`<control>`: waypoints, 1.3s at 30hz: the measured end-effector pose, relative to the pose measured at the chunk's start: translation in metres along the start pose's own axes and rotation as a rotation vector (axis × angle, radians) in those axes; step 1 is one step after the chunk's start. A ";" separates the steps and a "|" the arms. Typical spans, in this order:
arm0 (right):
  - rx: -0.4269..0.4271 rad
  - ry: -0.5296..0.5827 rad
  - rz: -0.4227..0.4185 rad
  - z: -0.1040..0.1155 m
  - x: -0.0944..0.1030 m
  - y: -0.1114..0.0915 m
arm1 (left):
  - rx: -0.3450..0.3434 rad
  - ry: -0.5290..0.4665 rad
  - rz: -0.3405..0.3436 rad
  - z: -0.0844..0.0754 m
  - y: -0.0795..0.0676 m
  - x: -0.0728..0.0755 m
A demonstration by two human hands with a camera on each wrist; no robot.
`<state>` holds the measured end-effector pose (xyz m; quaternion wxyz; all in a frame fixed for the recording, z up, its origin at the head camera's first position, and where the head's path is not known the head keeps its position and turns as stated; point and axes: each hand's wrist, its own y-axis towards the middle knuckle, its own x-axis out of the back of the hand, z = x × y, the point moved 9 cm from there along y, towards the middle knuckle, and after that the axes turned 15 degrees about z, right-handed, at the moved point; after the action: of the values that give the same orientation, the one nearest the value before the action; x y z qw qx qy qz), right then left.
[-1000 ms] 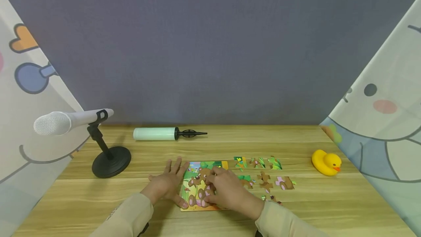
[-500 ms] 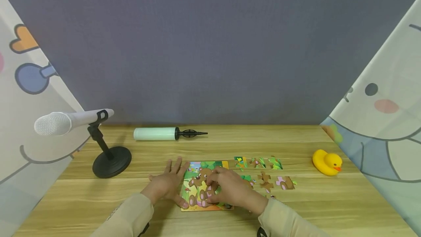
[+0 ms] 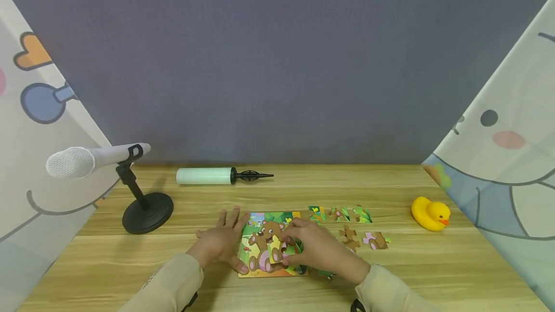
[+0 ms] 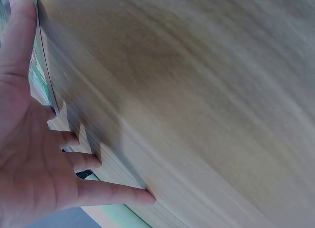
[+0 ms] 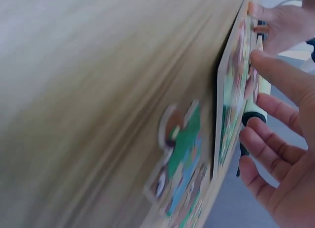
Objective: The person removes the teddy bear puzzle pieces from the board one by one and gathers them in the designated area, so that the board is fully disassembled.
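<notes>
A jigsaw board (image 3: 256, 275) with a brown bear picture lies in front of me on the table. My left hand (image 3: 222, 243) rests along its left side, fingers spread, with the thumb at the near left corner. My right hand (image 3: 310, 246) is over the board's right half. Between its thumb and fingers it pinches a puzzle piece (image 3: 275, 250), yellow with a brown and pink foot, tilted up over the picture. In the right wrist view this piece (image 5: 254, 84) shows partly behind the fingers. The right hand hides part of the board's right side.
Right of the board lie several loose puzzle pieces, among them a brown one (image 3: 349, 237) and a pink and brown one (image 3: 376, 240). A yellow rubber duck (image 3: 430, 214) sits at the far right. Behind are a hand pump (image 3: 205, 176) and a microphone (image 3: 71, 162) on a black stand (image 3: 148, 213).
My right hand has shifted slightly right, and the yellow puzzle piece in its fingers now shows tilted above the board. The left hand has stayed in place.
</notes>
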<state>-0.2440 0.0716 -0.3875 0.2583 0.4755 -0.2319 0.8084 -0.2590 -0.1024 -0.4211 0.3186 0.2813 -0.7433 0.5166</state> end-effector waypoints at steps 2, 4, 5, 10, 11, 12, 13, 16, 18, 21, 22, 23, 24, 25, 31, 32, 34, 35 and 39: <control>0.004 -0.003 0.007 -0.002 0.003 -0.004 | -0.004 -0.006 -0.001 0.000 0.000 0.000; 0.005 0.017 0.017 -0.006 0.005 -0.010 | -0.010 -0.016 -0.001 0.000 0.000 0.000; 0.007 0.037 0.025 -0.008 0.006 -0.012 | -0.013 -0.022 -0.001 0.000 0.000 0.000; 0.036 0.121 0.043 -0.017 0.009 -0.028 | -0.020 -0.034 0.005 0.001 0.001 -0.001; 0.043 0.124 0.041 -0.018 0.010 -0.031 | -0.019 -0.034 0.006 0.001 0.001 -0.001; 0.050 0.127 0.037 -0.020 0.011 -0.034 | -0.018 -0.035 0.007 0.001 0.001 -0.001; 0.056 0.131 0.035 -0.021 0.012 -0.037 | -0.016 -0.037 0.009 0.001 0.001 -0.001; 0.061 0.141 0.020 -0.025 0.017 -0.048 | -0.013 -0.038 0.010 0.001 0.001 -0.001; 0.061 0.141 0.006 -0.028 0.020 -0.054 | -0.014 -0.037 0.008 0.000 0.000 -0.001; 0.060 0.134 -0.012 -0.034 0.023 -0.064 | -0.016 -0.036 0.007 0.000 0.000 -0.001; 0.055 0.126 -0.015 -0.036 0.024 -0.067 | -0.018 -0.037 0.004 0.000 0.000 -0.001; 0.050 0.120 -0.016 -0.038 0.024 -0.070 | -0.017 -0.038 0.004 0.000 0.000 -0.001; 0.052 0.114 -0.019 -0.041 0.025 -0.073 | -0.016 -0.039 0.004 0.001 0.000 -0.001; 0.056 0.107 -0.024 -0.042 0.025 -0.076 | -0.015 -0.039 0.004 0.001 0.000 -0.001; 0.115 0.105 -0.094 -0.052 0.032 -0.098 | -0.008 -0.031 0.007 0.001 0.001 -0.002; 0.109 0.105 -0.105 -0.054 0.033 -0.103 | -0.007 -0.031 0.008 0.001 0.001 -0.002; 0.077 0.092 -0.126 -0.061 0.035 -0.113 | -0.007 -0.034 0.009 0.001 0.002 -0.002; 0.060 0.083 -0.132 -0.064 0.036 -0.118 | -0.007 -0.036 0.009 0.001 0.002 -0.002; 0.028 0.057 -0.169 -0.076 0.038 -0.137 | -0.007 -0.039 0.005 0.001 0.001 -0.002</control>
<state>-0.2212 0.2304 -0.3692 0.3254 0.4738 -0.1720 0.8000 -0.2592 -0.1032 -0.4237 0.3037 0.2884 -0.7519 0.5092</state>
